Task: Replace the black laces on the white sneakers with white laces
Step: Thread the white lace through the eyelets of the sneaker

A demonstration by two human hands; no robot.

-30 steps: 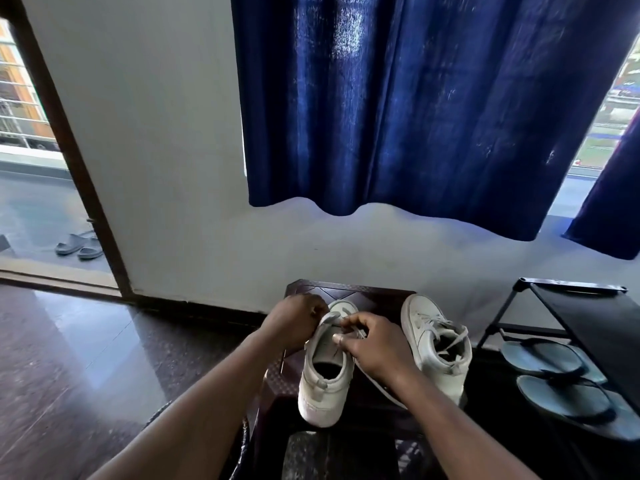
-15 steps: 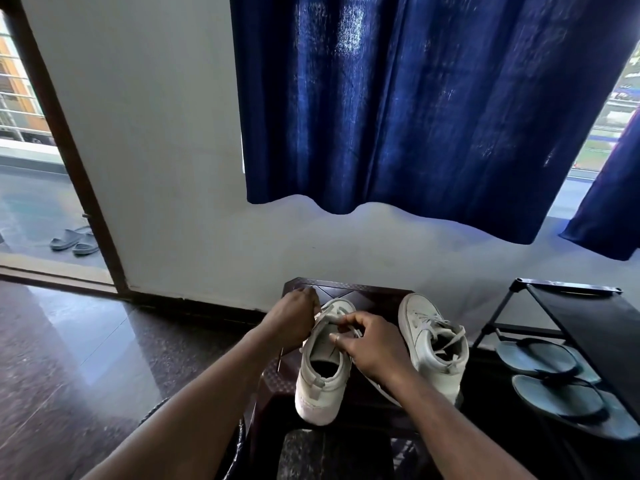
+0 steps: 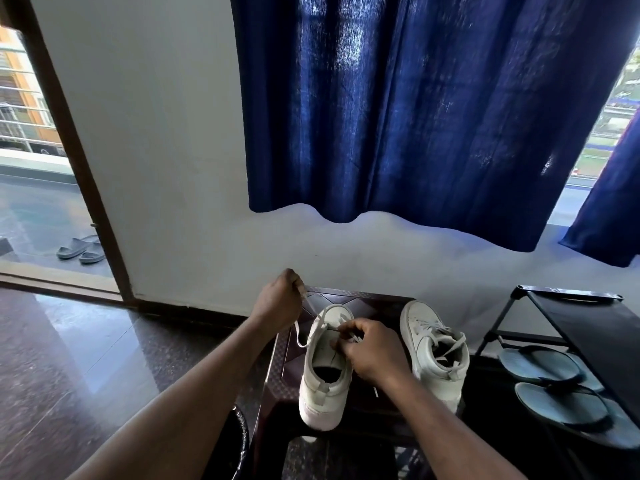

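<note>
The left forearm (image 3: 180, 403) enters at the lower left of the frame and rises toward the centre. The left hand (image 3: 280, 303) shows its back to the camera, with its fingers curled and pinching the white lace (image 3: 297, 336). The right forearm (image 3: 450, 434) enters at the bottom edge, right of centre. The right hand (image 3: 374, 351) lies lower and to the right of the left hand, with its fingertips curled and pinching the white lace.

White sneakers (image 3: 322, 398), navy curtain (image 3: 415, 116), perhaps maroon patterned stool (image 3: 367, 301).
</note>
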